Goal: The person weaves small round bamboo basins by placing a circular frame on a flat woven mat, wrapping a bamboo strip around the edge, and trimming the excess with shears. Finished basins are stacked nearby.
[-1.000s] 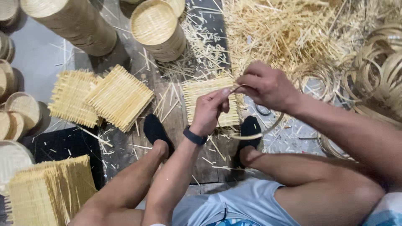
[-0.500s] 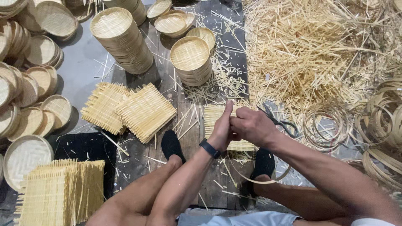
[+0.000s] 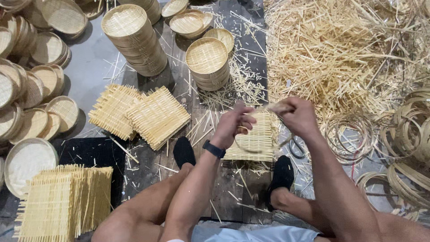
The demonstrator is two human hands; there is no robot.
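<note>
where the two hands met half a second ago, left hand (image 3: pixel 233 123) and right hand (image 3: pixel 299 117) now sit apart, fingers clamped on a bent bamboo strip (image 3: pixel 262 150) above the woven mat (image 3: pixel 259 139).

Even, bright overhead light; soft shadows beside the tall stack of round woven bamboo trays (image 3: pixel 134 40) (hands slightly motion-blurred); edges bow outward.

Dark weathered wooden floor planks (image 3: pixel 233 188) are lying beside a smooth grey concrete floor (image 3: pixel 94 62), both littered with pale bamboo splinters (image 3: pixel 242 85) under even light.
</note>
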